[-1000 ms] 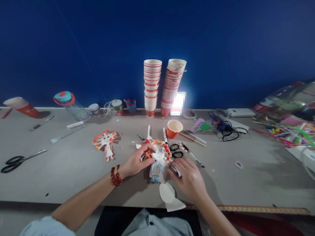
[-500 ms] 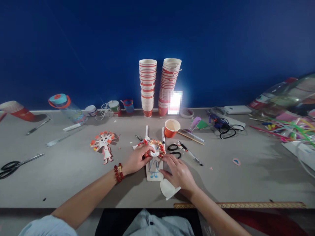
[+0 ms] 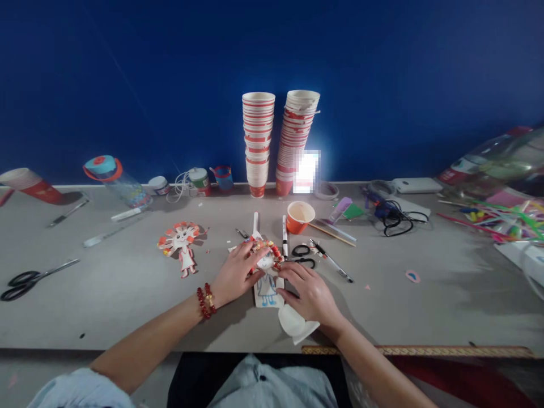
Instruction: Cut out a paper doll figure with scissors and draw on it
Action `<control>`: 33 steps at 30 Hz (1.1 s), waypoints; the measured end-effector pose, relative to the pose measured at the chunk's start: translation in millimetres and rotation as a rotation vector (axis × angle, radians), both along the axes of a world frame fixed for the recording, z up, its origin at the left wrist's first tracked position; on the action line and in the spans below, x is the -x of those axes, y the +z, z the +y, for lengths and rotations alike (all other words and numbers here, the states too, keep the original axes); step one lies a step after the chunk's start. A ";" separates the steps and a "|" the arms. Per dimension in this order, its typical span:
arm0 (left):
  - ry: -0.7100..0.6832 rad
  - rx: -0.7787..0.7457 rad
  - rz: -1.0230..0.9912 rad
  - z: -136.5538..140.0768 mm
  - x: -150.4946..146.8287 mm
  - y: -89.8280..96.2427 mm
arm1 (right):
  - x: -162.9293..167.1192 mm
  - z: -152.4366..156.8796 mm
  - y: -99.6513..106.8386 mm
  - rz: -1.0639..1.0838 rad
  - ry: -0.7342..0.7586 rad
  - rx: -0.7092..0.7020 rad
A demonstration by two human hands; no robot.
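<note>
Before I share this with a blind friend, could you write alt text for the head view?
The person's left hand and right hand touch a blue-outlined paper doll on a grey table. A red-outlined paper doll lies to the left; two paper-cup stacks stand behind.

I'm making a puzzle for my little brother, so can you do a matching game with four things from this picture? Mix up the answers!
Things:
1. beaded bracelets
2. blue-lined paper doll
3. see-through water bottle
4. far-left scissors

Clues:
A. light blue on top
B. black and silver
C. mostly dark red
D. between the left hand and the right hand

Right pairs: 1-C, 2-D, 3-A, 4-B
</note>
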State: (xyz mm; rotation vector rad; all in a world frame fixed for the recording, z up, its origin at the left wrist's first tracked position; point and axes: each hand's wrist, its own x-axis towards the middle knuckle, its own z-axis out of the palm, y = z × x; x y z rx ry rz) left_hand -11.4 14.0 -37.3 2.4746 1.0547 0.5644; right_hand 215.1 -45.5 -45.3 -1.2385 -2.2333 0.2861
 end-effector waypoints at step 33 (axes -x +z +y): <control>-0.037 -0.211 0.117 -35.8 1.3 24.2 | 2.1 -2.0 2.5 -0.105 0.074 0.037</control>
